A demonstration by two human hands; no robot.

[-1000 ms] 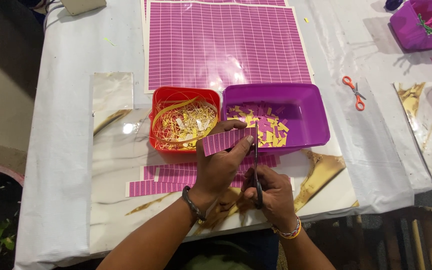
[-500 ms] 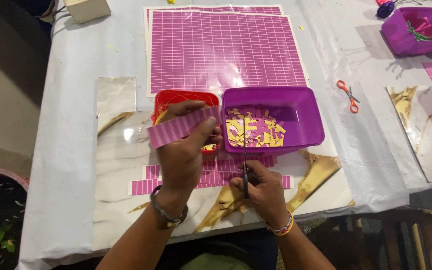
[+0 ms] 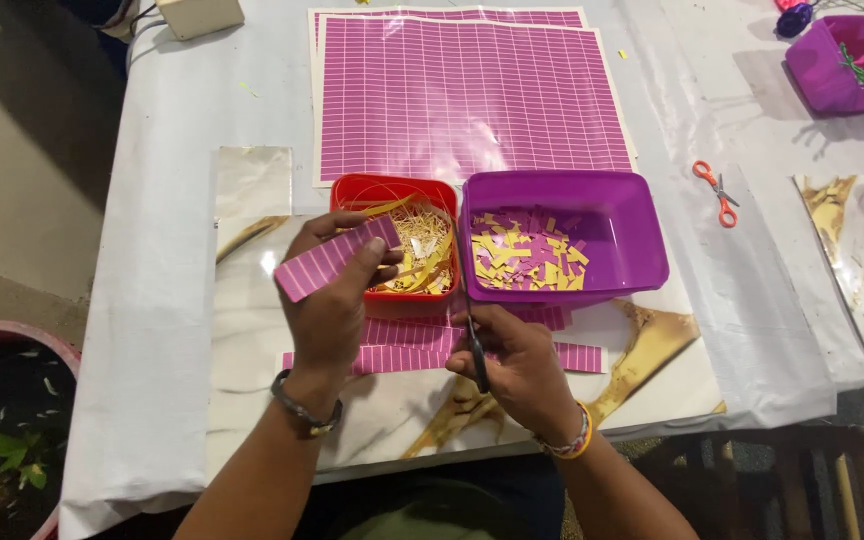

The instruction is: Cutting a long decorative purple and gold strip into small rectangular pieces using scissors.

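Purple gridded paper, a small strip (image 3: 337, 259), sat pinched in my left hand (image 3: 337, 300) at centre frame, lifted just in front of the red tub (image 3: 352, 192) of yellow shreds. My right hand (image 3: 512, 360), lower centre, was wrapped around dark scissors (image 3: 476, 350) above more purple strips (image 3: 422, 345) lying on the marbled sheet (image 3: 242, 340). Beside the red tub stood a purple tub (image 3: 632, 250) of cut pieces, and beyond them a large gridded sheet (image 3: 462, 95) covered the tabletop (image 3: 162, 200).

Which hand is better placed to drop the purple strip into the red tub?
Left. The left hand already holds the purple strip right beside the red tub, while the right hand grips scissors, probably unable to take it.
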